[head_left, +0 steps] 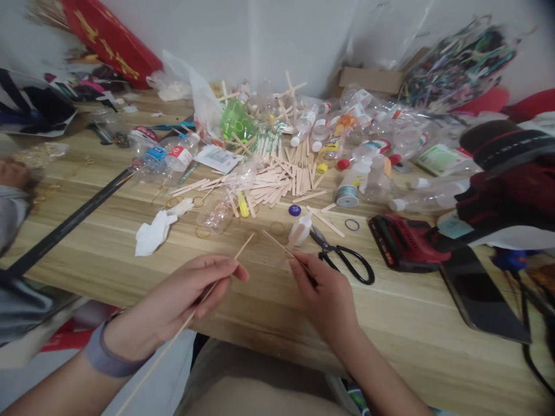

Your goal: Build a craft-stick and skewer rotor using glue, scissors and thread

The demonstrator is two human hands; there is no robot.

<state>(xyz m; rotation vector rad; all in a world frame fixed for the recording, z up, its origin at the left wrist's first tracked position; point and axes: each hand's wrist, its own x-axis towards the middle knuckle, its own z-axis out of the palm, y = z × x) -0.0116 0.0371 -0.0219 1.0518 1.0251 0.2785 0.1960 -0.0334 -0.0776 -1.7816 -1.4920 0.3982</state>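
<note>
My left hand (pixel 186 294) is closed around a long thin wooden stick (pixel 151 367). The stick's upper tip pokes out past the fingers, and its other end runs down towards the lower left. Between thumb and fingers, my right hand (pixel 327 294) pinches another thin wooden stick (pixel 276 242), whose tip points up and left. The two tips are close but apart, above the wooden table (pixel 260 300). Black-handled scissors (pixel 353 263) lie just beyond my right hand, beside a small whitish plastic piece (pixel 300 230).
Flat craft sticks (pixel 277 182) are heaped at the middle back, among many plastic bottles (pixel 427 196). A red cordless drill (pixel 410 242) and a phone (pixel 483 300) are at right. White tissue (pixel 154 232) lies left. Another person's hand (pixel 15 173) shows at the left edge.
</note>
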